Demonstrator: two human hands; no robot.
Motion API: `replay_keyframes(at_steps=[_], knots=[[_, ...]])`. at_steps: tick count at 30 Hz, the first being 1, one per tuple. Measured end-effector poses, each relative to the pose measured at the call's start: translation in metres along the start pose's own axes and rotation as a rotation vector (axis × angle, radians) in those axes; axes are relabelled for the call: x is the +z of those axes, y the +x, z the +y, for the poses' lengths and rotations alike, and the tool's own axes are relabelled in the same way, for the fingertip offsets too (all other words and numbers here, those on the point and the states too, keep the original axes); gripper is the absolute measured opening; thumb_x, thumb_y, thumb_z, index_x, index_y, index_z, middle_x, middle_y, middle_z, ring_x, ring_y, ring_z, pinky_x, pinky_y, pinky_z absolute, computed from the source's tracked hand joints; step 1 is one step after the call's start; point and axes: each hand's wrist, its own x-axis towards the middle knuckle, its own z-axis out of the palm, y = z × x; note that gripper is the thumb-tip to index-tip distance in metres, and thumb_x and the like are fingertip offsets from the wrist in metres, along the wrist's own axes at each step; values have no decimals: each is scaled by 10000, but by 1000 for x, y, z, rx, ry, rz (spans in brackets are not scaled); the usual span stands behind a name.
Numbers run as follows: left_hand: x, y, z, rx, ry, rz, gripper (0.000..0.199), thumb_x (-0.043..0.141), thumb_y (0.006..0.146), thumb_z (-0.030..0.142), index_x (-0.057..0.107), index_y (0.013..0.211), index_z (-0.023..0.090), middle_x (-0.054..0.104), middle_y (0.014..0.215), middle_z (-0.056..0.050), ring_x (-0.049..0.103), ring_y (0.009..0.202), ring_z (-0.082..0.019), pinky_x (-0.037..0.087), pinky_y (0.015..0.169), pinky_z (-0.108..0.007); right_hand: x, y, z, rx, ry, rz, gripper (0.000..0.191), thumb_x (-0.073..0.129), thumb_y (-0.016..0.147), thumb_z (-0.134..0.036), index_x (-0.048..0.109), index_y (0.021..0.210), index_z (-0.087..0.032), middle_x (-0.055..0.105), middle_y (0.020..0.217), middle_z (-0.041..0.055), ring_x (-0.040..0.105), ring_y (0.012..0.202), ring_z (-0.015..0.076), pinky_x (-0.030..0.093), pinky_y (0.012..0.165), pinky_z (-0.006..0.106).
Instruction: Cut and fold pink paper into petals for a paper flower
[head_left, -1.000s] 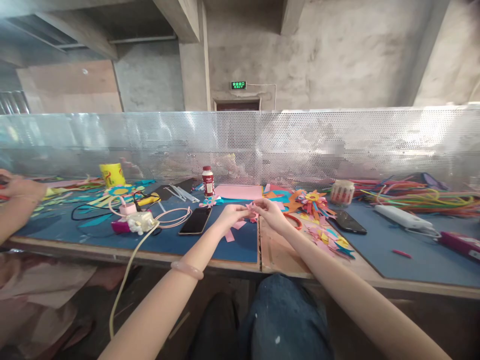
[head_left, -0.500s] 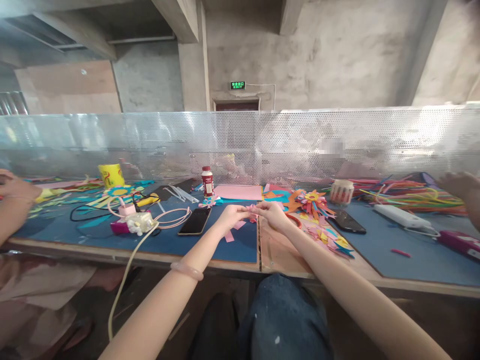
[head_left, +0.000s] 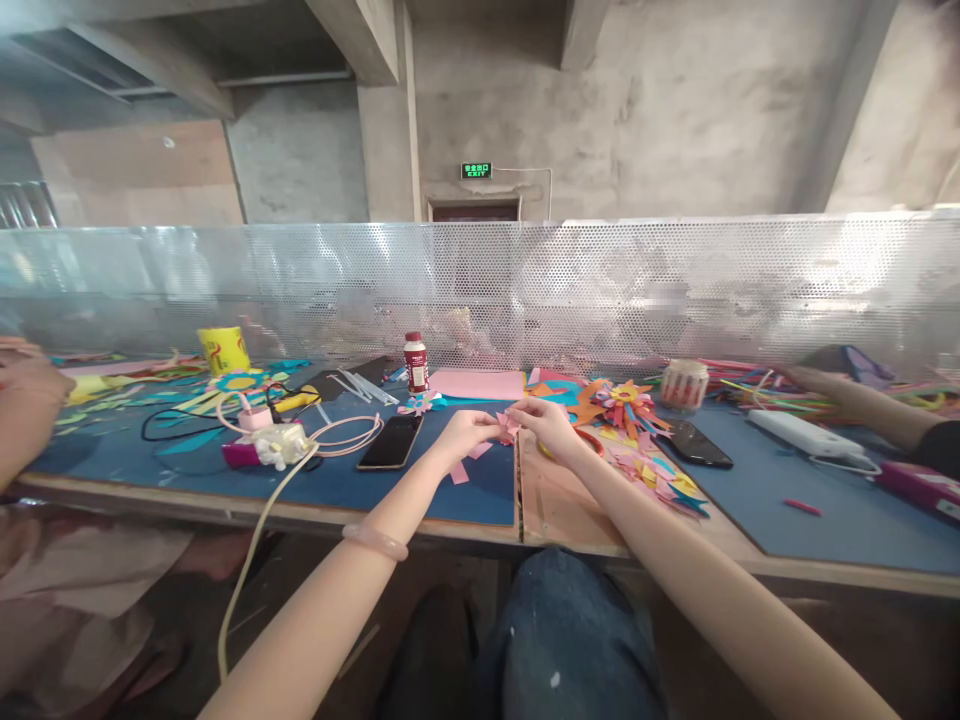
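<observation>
Over the table's middle, my left hand (head_left: 471,434) and my right hand (head_left: 550,424) meet at a small folded piece of pink paper (head_left: 508,429). The left fingers pinch its left side. My right thumb and fingertips close on its upper right part, and they partly cover it. Below the left hand lie pink paper strips (head_left: 460,471) on the blue mat (head_left: 435,503). Partly behind my right wrist sits an orange-red ring (head_left: 592,443), perhaps a tape roll. A pink paper sheet (head_left: 478,384) is spread just beyond the hands.
Left of my hands are a phone (head_left: 391,442), a cable with a plug block (head_left: 279,446) and a bottle (head_left: 415,365). To the right are a paper flower (head_left: 625,397), cut paper pieces (head_left: 660,478), a jar (head_left: 683,386) and another phone (head_left: 697,443). Other people's arms reach in from both sides.
My fingers have shifted slightly apart, and more of the pink paper shows between them. At the right, another person's hand has moved left and down onto the coloured strips.
</observation>
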Motion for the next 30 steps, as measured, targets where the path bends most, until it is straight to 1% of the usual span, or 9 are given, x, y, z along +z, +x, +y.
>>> replay_keyframes(at_steps=[3, 6, 9, 12, 16, 19, 25, 30], knots=[[1, -1, 2, -14, 9, 25, 202, 637, 626, 315, 671, 705, 131, 693, 736, -76, 615, 721, -180, 410, 642, -263, 0, -1, -1, -13, 4, -21, 200, 620, 682, -351, 617, 696, -151, 597, 643, 2, 512, 614, 117, 378, 621, 249], [2, -4, 7, -60, -48, 28, 209, 648, 620, 327, 655, 691, 131, 694, 739, -83, 626, 756, -190, 407, 669, -268, -1, -1, -1, -21, -3, -37, 199, 600, 701, -352, 609, 710, -154, 577, 637, -10, 491, 598, 107, 369, 602, 241], [2, -6, 8, -100, -115, -15, 223, 659, 621, 340, 645, 713, 138, 698, 754, -87, 635, 806, -201, 406, 719, -281, -2, -1, 0, -22, -28, -50, 202, 587, 712, -354, 607, 716, -153, 568, 648, -10, 478, 594, 103, 365, 586, 238], [1, -4, 3, -112, -159, -75, 263, 642, 652, 377, 644, 786, 150, 699, 811, -92, 637, 851, -213, 406, 754, -299, -4, 0, 4, -26, -42, -90, 204, 580, 720, -351, 606, 720, -149, 581, 671, 2, 490, 607, 110, 374, 586, 241], [1, -2, -4, -94, -167, -92, 324, 654, 648, 402, 653, 854, 151, 692, 890, -107, 633, 884, -229, 409, 778, -314, -5, 2, 8, -31, -50, -134, 210, 584, 720, -353, 613, 722, -145, 598, 675, 10, 509, 616, 117, 384, 590, 245], [0, -1, -4, -80, -160, -78, 339, 680, 624, 399, 665, 835, 134, 690, 890, -117, 633, 879, -235, 411, 784, -316, -5, 2, 8, -32, -44, -132, 217, 591, 717, -360, 628, 735, -147, 614, 691, 13, 518, 624, 118, 388, 597, 246], [-1, -1, 1, -77, -197, -19, 328, 710, 599, 383, 668, 789, 118, 689, 870, -123, 627, 873, -237, 422, 774, -316, -3, 0, 3, 11, 36, -140, 253, 620, 690, -376, 648, 801, -150, 640, 758, 34, 552, 679, 136, 392, 590, 244], [0, -2, 2, -88, -221, 20, 330, 719, 590, 395, 665, 764, 119, 693, 812, -115, 623, 882, -238, 428, 784, -327, -4, 1, 4, 19, -48, -76, 223, 617, 682, -368, 629, 738, -153, 606, 688, 9, 485, 572, 101, 341, 521, 230]])
